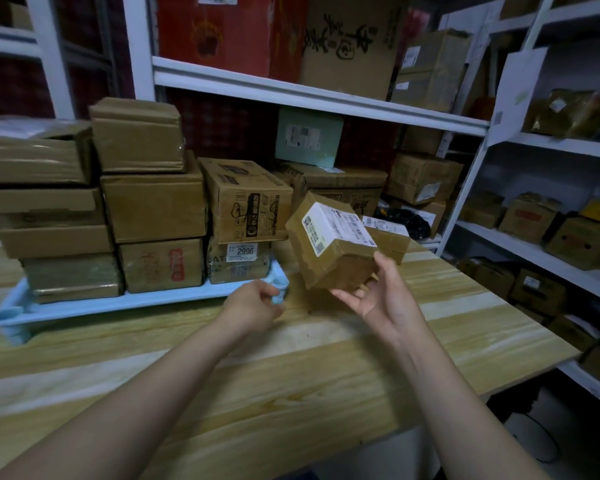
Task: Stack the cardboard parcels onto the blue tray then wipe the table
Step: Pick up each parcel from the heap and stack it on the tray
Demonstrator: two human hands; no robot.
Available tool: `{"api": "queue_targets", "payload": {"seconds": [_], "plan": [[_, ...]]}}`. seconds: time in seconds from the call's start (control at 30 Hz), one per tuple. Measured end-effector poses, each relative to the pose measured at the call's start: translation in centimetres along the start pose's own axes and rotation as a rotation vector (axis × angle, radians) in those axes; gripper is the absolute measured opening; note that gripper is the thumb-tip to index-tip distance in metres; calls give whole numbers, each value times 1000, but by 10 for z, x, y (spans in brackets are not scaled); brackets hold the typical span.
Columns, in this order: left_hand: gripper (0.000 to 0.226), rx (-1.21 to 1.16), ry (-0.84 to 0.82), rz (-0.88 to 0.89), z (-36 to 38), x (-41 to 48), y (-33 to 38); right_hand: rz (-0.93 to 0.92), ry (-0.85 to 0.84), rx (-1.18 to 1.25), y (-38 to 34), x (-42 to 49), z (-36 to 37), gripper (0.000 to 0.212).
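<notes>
Head camera looks forward and down, close over the table (pixel 291 375).
</notes>
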State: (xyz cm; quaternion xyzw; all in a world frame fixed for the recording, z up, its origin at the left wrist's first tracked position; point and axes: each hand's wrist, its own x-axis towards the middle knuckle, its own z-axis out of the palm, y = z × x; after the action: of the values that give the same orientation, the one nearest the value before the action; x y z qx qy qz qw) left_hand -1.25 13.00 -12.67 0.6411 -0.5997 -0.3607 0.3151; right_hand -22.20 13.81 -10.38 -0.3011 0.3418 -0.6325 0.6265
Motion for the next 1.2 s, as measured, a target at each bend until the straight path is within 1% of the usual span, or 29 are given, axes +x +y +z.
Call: {"api": "queue_targets", "payload": {"seconds": [0.1,0.2,0.3,0.33,0.47,0.57,0.67,0.8,0.9,1.03,1.1,1.2], "plan": [[30,319,-106,6,-16,-3,-13,-71,8,-8,-11,4,27,30],[40,497,-135,-1,-33,-2,-24,-146,26,-97,-25,12,65,33],[46,554,-141,27,-40,1,-29,-202,30,-224,-33,22,111,18],[47,581,-141,42,-41,2,-30,-215,27,-275,-34,25,126,16],[51,690,-147,66,-46,9,-31,-235,38,-514,-35,43,181,20],[49,761,-200,54,-55,16,-38,-237,53,-609,-36,58,211,27],[50,840,-261,102,-61,20,-44,-205,65,-637,-33,73,231,37],[67,911,-340,148,-69,26,-48,-164,66,-656,-21,92,250,46],[69,942,-369,181,-73,29,-48,-133,59,-684,-15,106,260,51],[66,975,-374,212,-74,30,-44,-149,99,-815,-8,117,262,58],[66,985,-372,218,-75,29,-44,-145,157,-865,-8,120,259,57],[66,996,-364,221,-74,27,-45,-133,172,-773,-10,122,257,50]]}}
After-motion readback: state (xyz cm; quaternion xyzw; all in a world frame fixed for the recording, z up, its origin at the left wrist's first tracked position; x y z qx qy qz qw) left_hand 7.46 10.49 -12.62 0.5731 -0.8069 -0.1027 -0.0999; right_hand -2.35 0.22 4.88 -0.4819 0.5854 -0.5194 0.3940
